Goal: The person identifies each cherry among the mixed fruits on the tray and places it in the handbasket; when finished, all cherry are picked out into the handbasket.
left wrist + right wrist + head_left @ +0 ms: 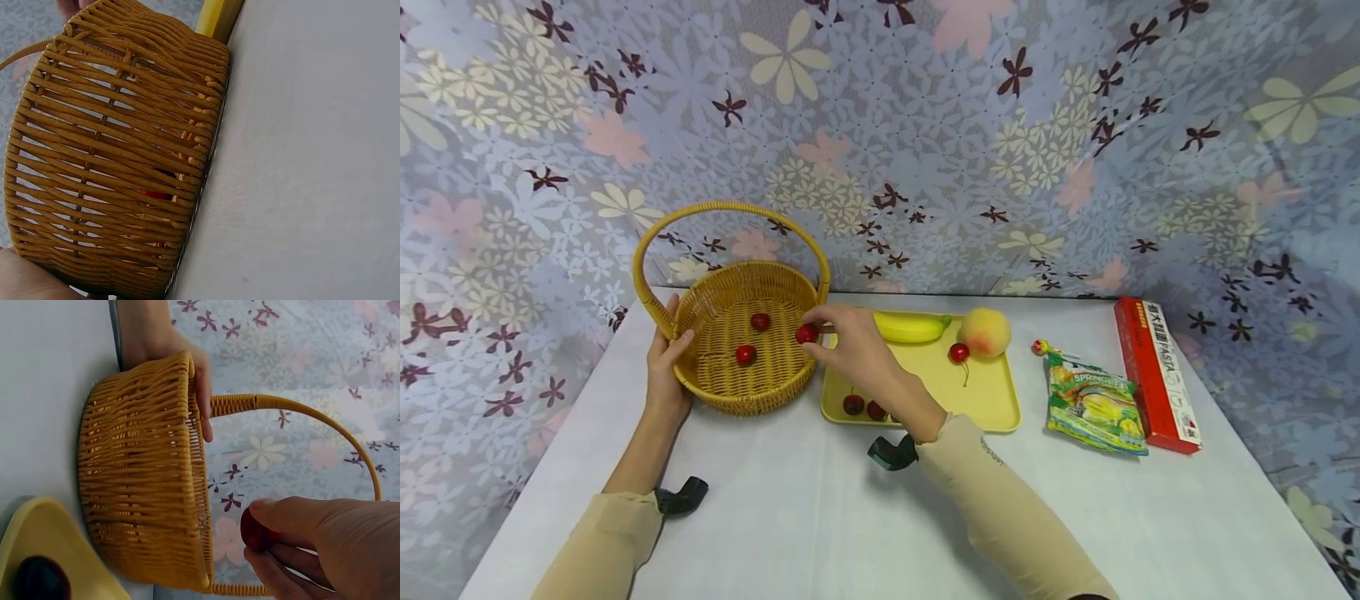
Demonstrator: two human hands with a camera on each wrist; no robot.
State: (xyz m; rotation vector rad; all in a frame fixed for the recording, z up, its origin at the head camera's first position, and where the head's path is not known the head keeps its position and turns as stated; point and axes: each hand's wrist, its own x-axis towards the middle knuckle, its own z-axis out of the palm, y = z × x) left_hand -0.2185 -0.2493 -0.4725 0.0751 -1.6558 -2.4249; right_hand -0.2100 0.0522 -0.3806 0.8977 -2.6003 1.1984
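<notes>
Right hand (859, 340) pinches a small round red cherry (807, 333) above the right side of a round yellow-brown wicker basket (752, 403), whose left rim the left hand (667, 375) grips; two red cherries (746, 355) lie inside

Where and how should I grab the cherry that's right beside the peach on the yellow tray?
Likely best: pinch the round body of the cherry from above, approaching from your left. The peach sits close on its right, and the thin stem, trailing toward you, offers less to hold.
</notes>
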